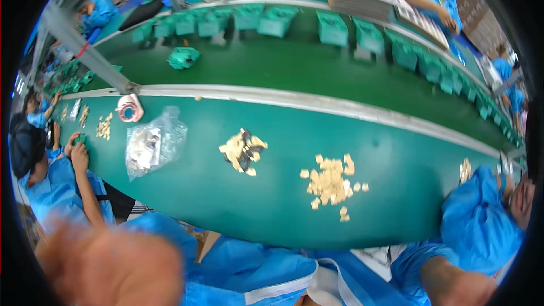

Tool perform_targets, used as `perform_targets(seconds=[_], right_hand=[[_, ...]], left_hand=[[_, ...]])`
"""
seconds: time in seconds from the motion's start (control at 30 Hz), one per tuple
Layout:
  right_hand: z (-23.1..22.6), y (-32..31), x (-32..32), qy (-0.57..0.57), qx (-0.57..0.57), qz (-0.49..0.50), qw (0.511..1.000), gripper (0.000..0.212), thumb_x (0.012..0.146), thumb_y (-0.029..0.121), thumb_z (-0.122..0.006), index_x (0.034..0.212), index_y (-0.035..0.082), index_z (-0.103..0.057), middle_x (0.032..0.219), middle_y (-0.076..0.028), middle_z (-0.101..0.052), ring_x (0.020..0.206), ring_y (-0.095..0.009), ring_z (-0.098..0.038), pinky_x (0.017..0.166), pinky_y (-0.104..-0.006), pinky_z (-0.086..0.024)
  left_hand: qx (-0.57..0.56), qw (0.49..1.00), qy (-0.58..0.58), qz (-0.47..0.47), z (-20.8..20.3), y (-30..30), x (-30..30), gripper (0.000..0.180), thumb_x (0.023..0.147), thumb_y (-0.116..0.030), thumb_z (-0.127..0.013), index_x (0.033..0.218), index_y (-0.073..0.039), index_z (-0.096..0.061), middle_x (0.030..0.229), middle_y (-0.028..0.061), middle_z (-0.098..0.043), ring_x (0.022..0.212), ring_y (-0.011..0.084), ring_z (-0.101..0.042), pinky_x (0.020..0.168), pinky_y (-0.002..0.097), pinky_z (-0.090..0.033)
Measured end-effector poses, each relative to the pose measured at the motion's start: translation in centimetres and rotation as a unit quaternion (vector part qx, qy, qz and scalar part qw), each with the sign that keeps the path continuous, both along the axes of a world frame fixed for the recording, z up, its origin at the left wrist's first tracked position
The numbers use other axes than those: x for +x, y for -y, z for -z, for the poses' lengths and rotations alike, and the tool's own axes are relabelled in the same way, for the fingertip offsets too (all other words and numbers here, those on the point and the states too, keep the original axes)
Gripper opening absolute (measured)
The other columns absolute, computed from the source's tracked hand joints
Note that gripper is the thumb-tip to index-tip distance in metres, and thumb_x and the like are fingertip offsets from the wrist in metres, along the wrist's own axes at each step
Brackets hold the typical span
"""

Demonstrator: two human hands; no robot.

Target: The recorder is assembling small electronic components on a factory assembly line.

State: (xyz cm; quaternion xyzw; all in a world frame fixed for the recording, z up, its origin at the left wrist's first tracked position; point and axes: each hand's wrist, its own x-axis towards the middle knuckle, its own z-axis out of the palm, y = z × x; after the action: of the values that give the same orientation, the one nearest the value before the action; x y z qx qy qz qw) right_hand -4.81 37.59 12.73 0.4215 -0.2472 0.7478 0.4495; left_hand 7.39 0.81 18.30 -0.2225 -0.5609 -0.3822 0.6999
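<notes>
- Head view counts: two bare hands of the wearer, one pale pile [330,181], one mixed pile [243,150] of cream and black pieces, one clear bag [153,147] with pale contents, one tape roll [130,107]. Pieces within the piles overlap too much to count.
- Also one green part [183,58] lies apart from the row of green trays [277,21] along the far edge of the belt.
- All four, piles, bag and roll, lie on the green desk [272,215]; the mixed pile sits between bag and pale pile.
- Left hand [113,266]: at lower left, well apart from the bag, which lies above it and slightly right.
- Right hand [462,288]: at lower right, well apart from the pale pile, which lies up and to its left.
- Left fingers: blurred; I cannot tell how far open, nor whether they grip anything.
- Right fingers: cut by the rim and blurred; their opening cannot be told either.
</notes>
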Motion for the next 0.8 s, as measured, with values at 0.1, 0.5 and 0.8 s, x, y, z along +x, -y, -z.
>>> perform_targets(seconds=[0.1, 0.5, 0.8], right_hand=[[-1.6, 13.3, -1.6, 0.008, 0.152, -0.003, 0.988, 0.032, 0.096, 0.029, -0.040, 0.112, 0.004, -0.052, 0.092, -0.014, -0.054, 0.081, -0.026, -0.051, 0.071, -0.0368, -0.044], [15.0, 17.7, -10.2, 0.353, 0.553, -0.089, 0.749, 0.016, 0.092, 0.009, -0.050, 0.102, -0.001, -0.058, 0.084, -0.005, -0.053, 0.064, -0.007, -0.047, 0.055, -0.0188, -0.037], [14.1, 18.2, -10.4, 0.282, 0.649, -0.135, 0.694, 0.046, 0.095, 0.032, -0.045, 0.123, -0.004, -0.051, 0.115, -0.016, -0.058, 0.106, -0.025, -0.057, 0.092, -0.0351, -0.043]], left_hand=[[0.132, 0.958, 0.201, 0.157, 9.6, 1.5, -1.5, 0.063, 0.086, -0.038, -0.057, 0.132, -0.001, -0.037, 0.128, 0.0237, -0.044, 0.111, 0.0324, -0.051, 0.099, 0.0439, -0.037], [0.031, 0.829, 0.548, 0.106, 19.1, -1.0, -6.6, 0.054, 0.087, -0.023, -0.061, 0.129, 0.001, -0.038, 0.132, 0.0201, -0.038, 0.120, 0.0350, -0.042, 0.099, 0.0408, -0.038], [0.074, 0.760, 0.629, 0.146, 19.1, -0.6, -7.3, 0.049, 0.091, -0.032, -0.054, 0.129, -0.004, -0.040, 0.131, 0.0152, -0.038, 0.116, 0.0280, -0.046, 0.077, 0.0333, -0.053]])
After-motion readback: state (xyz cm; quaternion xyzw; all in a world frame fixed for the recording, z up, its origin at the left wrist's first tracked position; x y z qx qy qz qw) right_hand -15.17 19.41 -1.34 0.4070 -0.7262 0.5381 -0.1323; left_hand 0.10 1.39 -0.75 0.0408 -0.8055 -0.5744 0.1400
